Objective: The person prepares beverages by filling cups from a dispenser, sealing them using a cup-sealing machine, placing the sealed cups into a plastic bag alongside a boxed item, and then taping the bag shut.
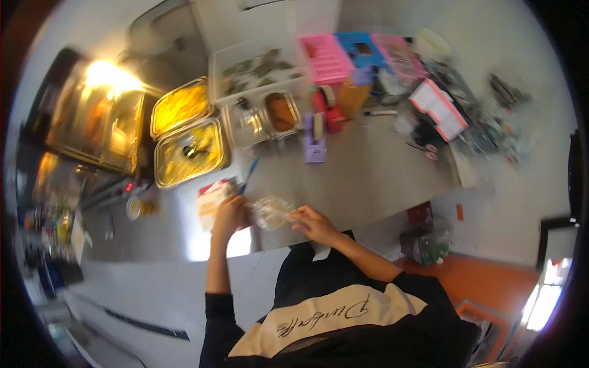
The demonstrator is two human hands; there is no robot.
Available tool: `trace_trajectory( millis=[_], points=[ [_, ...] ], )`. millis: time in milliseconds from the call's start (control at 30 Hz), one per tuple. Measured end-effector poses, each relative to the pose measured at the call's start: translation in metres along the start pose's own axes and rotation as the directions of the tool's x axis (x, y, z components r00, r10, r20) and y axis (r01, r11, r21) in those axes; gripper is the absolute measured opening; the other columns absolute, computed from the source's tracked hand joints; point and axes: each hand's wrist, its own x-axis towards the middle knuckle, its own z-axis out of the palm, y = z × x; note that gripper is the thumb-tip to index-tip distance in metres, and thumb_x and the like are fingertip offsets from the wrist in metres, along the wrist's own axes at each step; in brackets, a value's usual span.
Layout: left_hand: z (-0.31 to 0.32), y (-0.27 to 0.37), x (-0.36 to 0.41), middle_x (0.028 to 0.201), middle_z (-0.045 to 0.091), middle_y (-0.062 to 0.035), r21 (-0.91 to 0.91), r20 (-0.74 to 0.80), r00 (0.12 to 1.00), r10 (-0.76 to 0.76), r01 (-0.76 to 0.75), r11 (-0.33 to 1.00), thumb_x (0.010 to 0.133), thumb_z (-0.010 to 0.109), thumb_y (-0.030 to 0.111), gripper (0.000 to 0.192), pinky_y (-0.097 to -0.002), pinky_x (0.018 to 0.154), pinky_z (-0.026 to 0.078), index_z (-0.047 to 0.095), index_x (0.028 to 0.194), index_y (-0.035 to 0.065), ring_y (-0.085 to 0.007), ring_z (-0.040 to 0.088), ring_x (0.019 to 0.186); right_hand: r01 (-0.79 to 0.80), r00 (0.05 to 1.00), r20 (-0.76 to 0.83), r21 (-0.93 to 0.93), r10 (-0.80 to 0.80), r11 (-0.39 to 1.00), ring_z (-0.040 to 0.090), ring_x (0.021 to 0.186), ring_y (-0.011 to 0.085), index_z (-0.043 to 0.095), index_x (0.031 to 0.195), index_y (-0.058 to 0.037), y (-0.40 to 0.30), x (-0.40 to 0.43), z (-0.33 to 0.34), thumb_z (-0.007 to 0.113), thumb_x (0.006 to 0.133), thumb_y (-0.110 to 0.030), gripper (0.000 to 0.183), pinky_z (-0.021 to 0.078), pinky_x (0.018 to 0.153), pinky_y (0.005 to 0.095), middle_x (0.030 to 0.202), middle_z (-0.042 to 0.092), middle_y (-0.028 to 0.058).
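Observation:
A clear plastic bag [272, 213] with something pale in it is between my two hands above the metal table [368, 161]. My left hand [231, 212] has its fingers curled at the bag's left end; blur hides the exact grip. The fingertips of my right hand [315, 224] pinch the bag's right side. Close behind my left hand lies a white and red carton [209, 204], partly covered by that hand. A thin blue stick-like tool [250, 174] points away from the left knuckles; its lower end is hidden.
Steel trays of yellow food [181, 108] [172, 171] stand left, beside a lit glass display case [99, 122]. A purple tape dispenser [314, 154], a red tape dispenser [329, 112] and pink baskets [324, 60] stand at the back. Scissors [430, 152] lie right.

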Motion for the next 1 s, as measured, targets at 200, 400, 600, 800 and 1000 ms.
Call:
trace_trajectory(
  millis=[200,400,600,800,1000],
  points=[
    [-0.017,0.121,0.023,0.112,0.054,-0.0145,0.158,-0.311,0.946,0.089,-0.041,0.987,0.078,0.063,0.006,0.036,-0.0366,0.08,0.046,0.054,0.113,0.0043,-0.0286,0.057,0.093,-0.202,0.743,-0.657,-0.044,0.124,0.978,0.053,0.081,0.0199,0.052,0.118,-0.0031,0.084,-0.055,-0.13,0.056,0.09,-0.014,0.03,0.0446,0.076,0.0311,0.095,0.054,0.009],
    [0.1,0.299,0.096,0.101,0.057,-0.013,-0.026,-0.094,0.898,0.43,-0.434,0.9,0.081,0.062,0.006,0.027,-0.0361,0.077,0.046,0.057,0.107,0.0041,-0.0281,0.057,0.086,-0.655,-0.071,-0.974,-0.118,-0.216,0.746,0.059,0.092,0.0252,0.057,0.105,0.0001,0.231,-0.2,-0.401,0.049,0.083,0.005,0.023,0.0465,0.08,0.0321,0.099,0.06,0.0144],
    [0.286,0.459,0.166,0.101,0.058,-0.0147,-0.295,0.288,0.726,0.625,-0.553,0.779,0.081,0.063,0.011,0.025,-0.0378,0.076,0.047,0.058,0.105,0.0039,-0.0308,0.059,0.087,-0.913,0.277,-0.88,-0.116,0.385,0.39,0.059,0.088,0.0302,0.058,0.102,-0.0021,0.395,-0.366,-0.577,0.057,0.074,0.001,0.028,0.0481,0.079,0.033,0.096,0.061,0.0147],
    [0.4,0.532,0.199,0.101,0.059,-0.0153,-0.294,0.414,0.509,0.755,-0.71,0.64,0.082,0.06,0.017,0.024,-0.0398,0.079,0.047,0.059,0.103,0.0046,-0.0346,0.058,0.091,-0.446,0.826,-0.563,-0.632,0.019,0.634,0.054,0.098,0.0311,0.062,0.095,-0.0084,0.403,-0.306,-0.624,0.066,0.072,-0.021,0.027,0.0437,0.086,0.0379,0.091,0.062,0.0107],
    [0.5,0.609,0.196,0.11,0.055,-0.0163,-0.351,0.555,0.299,0.776,-0.762,0.544,0.079,0.062,0.015,0.028,-0.0402,0.088,0.044,0.058,0.105,0.0053,-0.0335,0.053,0.104,-0.28,0.907,-0.422,-0.599,0.001,0.751,0.052,0.1,0.0295,0.062,0.095,-0.0074,0.424,-0.315,-0.678,0.065,0.072,-0.031,0.033,0.0395,0.091,0.041,0.101,0.059,0.0122]
  ],
)
